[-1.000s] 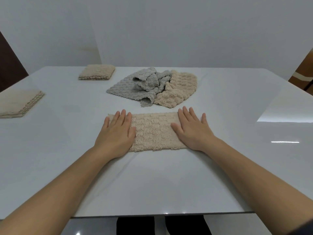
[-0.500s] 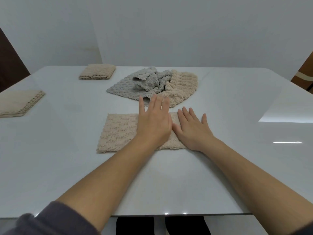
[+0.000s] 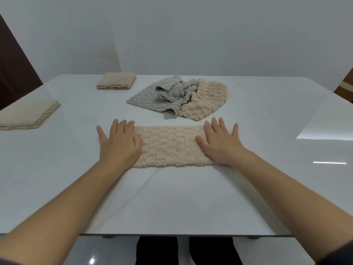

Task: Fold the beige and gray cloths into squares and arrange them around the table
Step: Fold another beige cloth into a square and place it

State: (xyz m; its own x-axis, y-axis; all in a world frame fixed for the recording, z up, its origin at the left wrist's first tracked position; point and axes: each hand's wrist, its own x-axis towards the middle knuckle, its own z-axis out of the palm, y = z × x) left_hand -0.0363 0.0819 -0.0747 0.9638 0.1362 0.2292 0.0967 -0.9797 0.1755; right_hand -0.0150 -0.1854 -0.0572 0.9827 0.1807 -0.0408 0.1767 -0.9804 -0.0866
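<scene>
Palms flat, fingers spread: left hand (image 3: 119, 142) and right hand (image 3: 219, 144) press both ends of the beige cloth (image 3: 168, 148). Release unevenly and that springy pile could skew the fold.

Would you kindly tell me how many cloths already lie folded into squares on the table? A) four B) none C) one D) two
D: a left square lies by the left edge of the table and a far square lies near its far edge, while the near strip is not yet square.
</scene>
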